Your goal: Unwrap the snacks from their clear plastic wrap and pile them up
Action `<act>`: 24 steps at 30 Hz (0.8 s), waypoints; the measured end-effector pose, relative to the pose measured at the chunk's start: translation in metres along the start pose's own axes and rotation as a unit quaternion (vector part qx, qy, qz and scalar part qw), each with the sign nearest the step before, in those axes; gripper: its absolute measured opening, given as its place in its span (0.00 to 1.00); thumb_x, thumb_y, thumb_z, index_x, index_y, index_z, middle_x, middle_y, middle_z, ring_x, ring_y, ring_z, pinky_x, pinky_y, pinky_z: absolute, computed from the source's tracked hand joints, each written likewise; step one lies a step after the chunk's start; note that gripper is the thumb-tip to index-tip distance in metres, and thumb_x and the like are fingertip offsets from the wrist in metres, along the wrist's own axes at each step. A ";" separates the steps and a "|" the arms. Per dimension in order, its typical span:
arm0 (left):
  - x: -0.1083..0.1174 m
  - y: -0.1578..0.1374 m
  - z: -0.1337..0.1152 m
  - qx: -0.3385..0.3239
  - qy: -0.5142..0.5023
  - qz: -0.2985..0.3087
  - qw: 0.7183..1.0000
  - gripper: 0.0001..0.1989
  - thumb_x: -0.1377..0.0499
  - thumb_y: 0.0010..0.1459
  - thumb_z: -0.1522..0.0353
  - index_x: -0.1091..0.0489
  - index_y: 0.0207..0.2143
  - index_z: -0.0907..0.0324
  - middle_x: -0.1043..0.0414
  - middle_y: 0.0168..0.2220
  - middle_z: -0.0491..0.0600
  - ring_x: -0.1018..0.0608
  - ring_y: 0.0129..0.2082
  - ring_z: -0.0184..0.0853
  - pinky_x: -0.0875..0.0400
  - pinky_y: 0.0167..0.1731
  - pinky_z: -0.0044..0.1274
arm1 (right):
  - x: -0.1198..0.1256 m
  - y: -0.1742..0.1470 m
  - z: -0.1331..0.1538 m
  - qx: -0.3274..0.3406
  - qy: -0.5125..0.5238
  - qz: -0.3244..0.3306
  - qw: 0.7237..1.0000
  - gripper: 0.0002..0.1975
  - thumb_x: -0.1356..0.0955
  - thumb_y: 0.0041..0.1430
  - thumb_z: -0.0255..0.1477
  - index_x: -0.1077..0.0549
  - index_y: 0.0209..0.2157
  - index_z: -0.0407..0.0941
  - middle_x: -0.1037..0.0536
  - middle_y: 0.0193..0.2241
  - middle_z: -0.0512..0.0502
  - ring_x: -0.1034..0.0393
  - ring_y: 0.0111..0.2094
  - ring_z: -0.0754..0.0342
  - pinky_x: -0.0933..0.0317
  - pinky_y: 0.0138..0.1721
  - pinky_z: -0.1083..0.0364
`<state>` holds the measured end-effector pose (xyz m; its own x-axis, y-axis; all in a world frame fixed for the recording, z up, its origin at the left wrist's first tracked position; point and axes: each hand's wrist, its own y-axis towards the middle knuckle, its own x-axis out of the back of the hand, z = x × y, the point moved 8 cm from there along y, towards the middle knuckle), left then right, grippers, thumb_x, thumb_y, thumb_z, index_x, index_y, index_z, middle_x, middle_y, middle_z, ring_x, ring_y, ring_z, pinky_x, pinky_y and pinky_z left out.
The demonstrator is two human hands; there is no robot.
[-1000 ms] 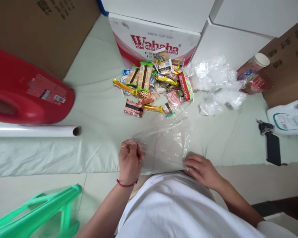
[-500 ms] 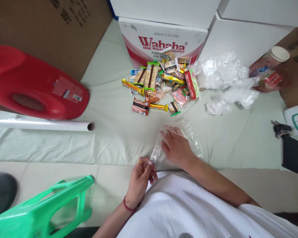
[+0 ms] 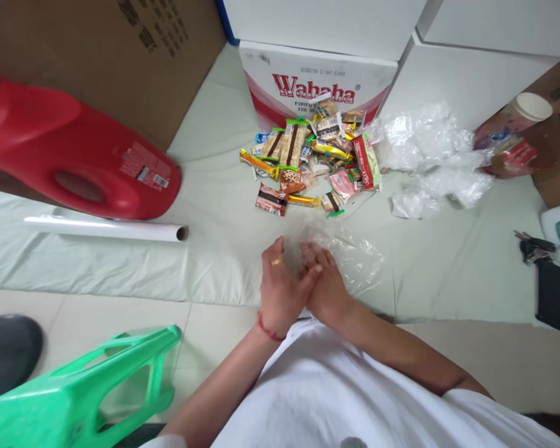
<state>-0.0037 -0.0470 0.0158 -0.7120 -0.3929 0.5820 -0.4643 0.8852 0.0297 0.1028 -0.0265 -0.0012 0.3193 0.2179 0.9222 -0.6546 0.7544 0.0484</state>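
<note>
A clear, crinkled plastic bag (image 3: 361,256) lies on the pale green cloth close to my body. My right hand (image 3: 325,283) rests flat on its left part, fingers stretched out. Beside it, my left hand (image 3: 280,289), with a ring and a red wrist cord, is over the bag's left edge; its thumb reaches across to the right hand and its fingers are apart. The part of the bag under both hands is hidden. Beyond the bag sits a heap of wrapped snacks (image 3: 292,144), among them a red and green packet (image 3: 366,162).
Crumpled clear plastic (image 3: 420,140) lies right of the snacks, before white cartons (image 3: 308,65). A red jug (image 3: 135,180) and a white roll (image 3: 112,229) are at left. Keys (image 3: 536,249) and a black phone (image 3: 553,295) lie at right; a green stool (image 3: 74,392) stands below.
My left hand has let go of the bag's near corner and moved up and forward beside the right hand. The bag now lies flatter. The view has shifted slightly.
</note>
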 end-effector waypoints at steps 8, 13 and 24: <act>-0.033 0.025 0.031 0.083 -0.058 -0.015 0.995 0.10 0.48 0.63 0.67 0.32 0.44 0.57 0.21 0.40 0.52 0.18 0.39 0.39 0.25 0.44 0.30 | 0.080 -0.001 -0.066 -0.028 0.166 -0.095 0.981 0.14 0.37 0.65 0.24 0.22 0.45 0.47 0.20 0.52 0.41 0.27 0.54 0.46 0.32 0.57 0.45; -0.037 0.022 0.038 0.110 -0.096 -0.007 0.989 0.10 0.51 0.70 0.61 0.34 0.45 0.55 0.21 0.32 0.46 0.18 0.31 0.35 0.27 0.37 0.26 | 0.082 0.032 -0.150 -0.250 0.143 -0.138 0.948 0.24 0.33 0.65 0.44 0.26 0.54 0.42 0.19 0.39 0.39 0.28 0.43 0.43 0.35 0.45 0.48; 0.001 0.047 0.050 0.092 0.013 0.011 0.996 0.18 0.54 0.71 0.56 0.33 0.33 0.53 0.33 0.20 0.44 0.28 0.24 0.36 0.37 0.30 0.25 | 0.051 -0.002 -0.189 -0.335 0.407 -0.144 0.838 0.18 0.31 0.57 0.47 0.30 0.31 0.46 0.31 0.16 0.56 0.42 0.16 0.59 0.48 0.21 0.58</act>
<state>-0.0531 -0.0186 -0.0229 -0.7100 -0.3660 0.6016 -0.5398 0.8315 -0.1312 0.2501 0.1000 -0.0269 0.9375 0.1112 0.3297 -0.0256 0.9671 -0.2533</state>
